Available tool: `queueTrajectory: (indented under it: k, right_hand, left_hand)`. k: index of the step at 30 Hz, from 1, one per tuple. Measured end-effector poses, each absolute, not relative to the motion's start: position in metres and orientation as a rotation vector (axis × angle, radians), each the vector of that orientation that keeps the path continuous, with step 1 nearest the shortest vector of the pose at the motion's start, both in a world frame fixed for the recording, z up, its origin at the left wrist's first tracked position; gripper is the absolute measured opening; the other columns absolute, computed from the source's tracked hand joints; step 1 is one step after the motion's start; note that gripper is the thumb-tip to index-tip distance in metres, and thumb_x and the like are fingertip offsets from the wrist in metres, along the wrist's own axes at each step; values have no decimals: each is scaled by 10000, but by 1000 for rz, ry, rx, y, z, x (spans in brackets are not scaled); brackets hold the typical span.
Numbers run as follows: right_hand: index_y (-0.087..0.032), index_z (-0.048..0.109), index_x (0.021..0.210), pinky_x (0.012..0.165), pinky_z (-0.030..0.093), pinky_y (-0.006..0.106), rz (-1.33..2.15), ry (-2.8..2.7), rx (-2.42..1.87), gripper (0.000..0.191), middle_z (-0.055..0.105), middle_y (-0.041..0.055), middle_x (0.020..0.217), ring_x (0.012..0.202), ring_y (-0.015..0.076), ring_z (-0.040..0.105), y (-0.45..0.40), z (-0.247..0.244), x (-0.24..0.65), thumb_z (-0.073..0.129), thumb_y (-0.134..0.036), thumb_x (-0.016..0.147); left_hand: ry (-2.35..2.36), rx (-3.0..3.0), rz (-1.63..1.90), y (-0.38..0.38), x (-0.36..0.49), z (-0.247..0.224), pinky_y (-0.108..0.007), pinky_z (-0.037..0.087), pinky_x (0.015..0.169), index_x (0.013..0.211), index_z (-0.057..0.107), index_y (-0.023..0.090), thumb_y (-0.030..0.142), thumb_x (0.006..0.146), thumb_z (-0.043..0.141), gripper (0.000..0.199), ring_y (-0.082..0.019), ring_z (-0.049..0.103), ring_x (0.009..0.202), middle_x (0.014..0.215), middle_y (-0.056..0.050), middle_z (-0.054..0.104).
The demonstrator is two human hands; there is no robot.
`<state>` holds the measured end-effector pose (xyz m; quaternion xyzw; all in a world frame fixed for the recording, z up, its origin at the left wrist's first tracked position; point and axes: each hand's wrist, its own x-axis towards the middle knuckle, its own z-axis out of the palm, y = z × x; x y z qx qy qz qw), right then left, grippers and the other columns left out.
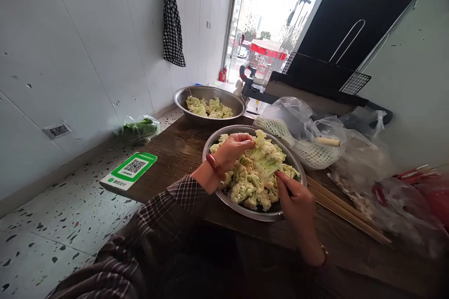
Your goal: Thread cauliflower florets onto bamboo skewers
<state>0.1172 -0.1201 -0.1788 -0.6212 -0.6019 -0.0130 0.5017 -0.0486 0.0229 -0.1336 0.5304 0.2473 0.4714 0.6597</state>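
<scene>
A metal bowl (253,217) full of cauliflower florets (245,187) stands before me on a dark wooden table. Over it my left hand (233,149), with a red bangle at the wrist, pinches the upper end of a cauliflower piece (264,154). Closed fingers of my right hand (296,198) meet the lower side of that piece; whatever they grip is hidden. Thin wooden skewers (347,210) lie in a bundle on the table, right of the bowl.
Behind stands a second metal bowl (210,119) holding more cauliflower. Plastic bags (298,112) and foam netting (312,154) crowd the right side. A green payment-code sign (135,168) lies at the table's left edge. Bagged greens (140,127) are by the wall.
</scene>
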Motion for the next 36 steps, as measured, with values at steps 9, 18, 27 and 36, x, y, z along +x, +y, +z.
queueTrajectory:
  k: [9,18,27,36]
  right_hand:
    - [-168,806,1024,697,590,359,264,-1253,-1534,345,797,76,850,756,238,737,-119,-177,122,621,-420,878]
    - [-143,796,1041,574,504,305,398,-1271,-1521,389,693,31,637,578,176,612,-117,-175,124,621,-446,870]
    - [-150,758,1104,466,429,240,706,-1513,-1514,405,619,-6,615,443,108,539,-115,-158,130,578,-459,914]
    - [-145,768,1032,431,374,229,586,-1489,-1447,422,551,-18,548,427,102,470,-111,-159,103,507,-468,962]
  left_hand:
    - [472,1082,1003,15,-46,-127,-225,436,643,798,681,140,342,714,764,234,-109,556,716,804,-21,633]
    - [402,1016,913,16,-45,-130,-209,440,578,845,711,130,386,648,879,365,-95,576,665,772,-17,639]
    - [423,1013,1011,15,-46,-128,-208,411,567,778,682,116,378,671,868,339,-77,540,600,697,-1,616]
    - [351,955,987,16,-48,-124,-244,485,638,848,733,118,417,680,861,366,-144,645,691,733,-41,701]
